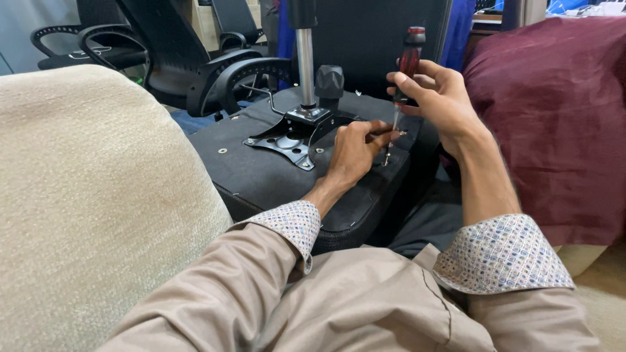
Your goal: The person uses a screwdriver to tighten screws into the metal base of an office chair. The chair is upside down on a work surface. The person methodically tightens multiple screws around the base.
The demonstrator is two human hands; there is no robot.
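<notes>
An upturned black chair seat [261,169] is seen from above, a black metal plate [290,140] bolted near its far edge. A red-handled screwdriver [405,68] is held nearly upright in the right hand [433,98], grip closed around the handle, tip down by the seat's right edge. The left hand [355,153] is pinched together just below, seemingly steadying a small screw [402,133], though this is too small to confirm.

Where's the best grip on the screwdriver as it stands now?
On the red and black handle of the screwdriver, from the right side, as the right hand does. It stands nearly upright, and the left hand crowds the shaft's tip.
</notes>
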